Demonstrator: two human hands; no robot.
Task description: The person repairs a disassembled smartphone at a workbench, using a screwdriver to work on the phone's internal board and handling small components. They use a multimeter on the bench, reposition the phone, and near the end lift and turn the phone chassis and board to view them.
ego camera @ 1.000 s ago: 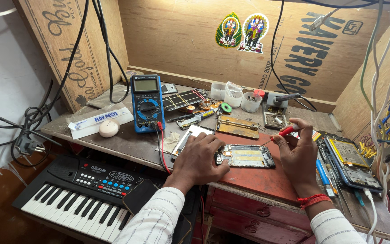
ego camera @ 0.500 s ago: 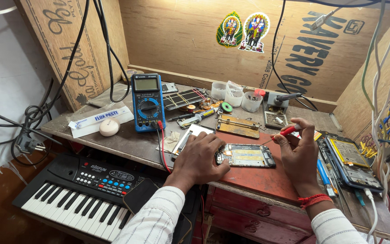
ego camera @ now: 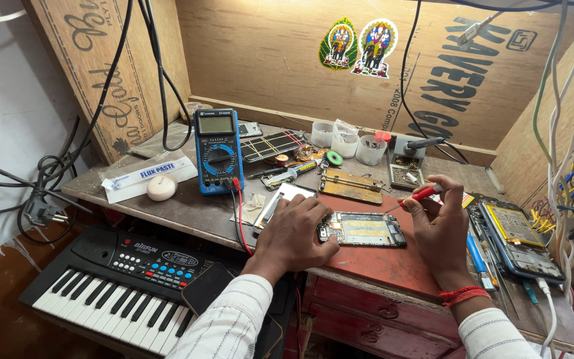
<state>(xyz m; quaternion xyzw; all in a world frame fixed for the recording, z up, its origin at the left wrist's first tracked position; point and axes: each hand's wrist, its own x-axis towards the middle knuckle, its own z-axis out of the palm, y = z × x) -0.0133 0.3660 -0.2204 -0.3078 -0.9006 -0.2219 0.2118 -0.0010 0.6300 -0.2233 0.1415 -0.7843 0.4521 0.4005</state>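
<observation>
An opened phone (ego camera: 363, 229) with its back removed lies on the red part of the workbench. My left hand (ego camera: 295, 231) rests flat on the bench at the phone's left end, fingers touching its edge. My right hand (ego camera: 441, 223) holds a small red-handled screwdriver (ego camera: 414, 197), its thin tip pointing down at the phone's upper right corner. Both sleeves are white with fine stripes, and a red thread circles the right wrist.
A blue multimeter (ego camera: 216, 150) stands at the back left with red and black leads. A small keyboard (ego camera: 125, 282) sits below the bench. Another opened phone (ego camera: 522, 240) lies at the right. Small plastic cups (ego camera: 345, 141), a soldering stand (ego camera: 406, 163) and hanging wires (ego camera: 566, 126) surround the work.
Nothing has visibly moved; both hands stay at the phone, the screwdriver held at the same spot.
</observation>
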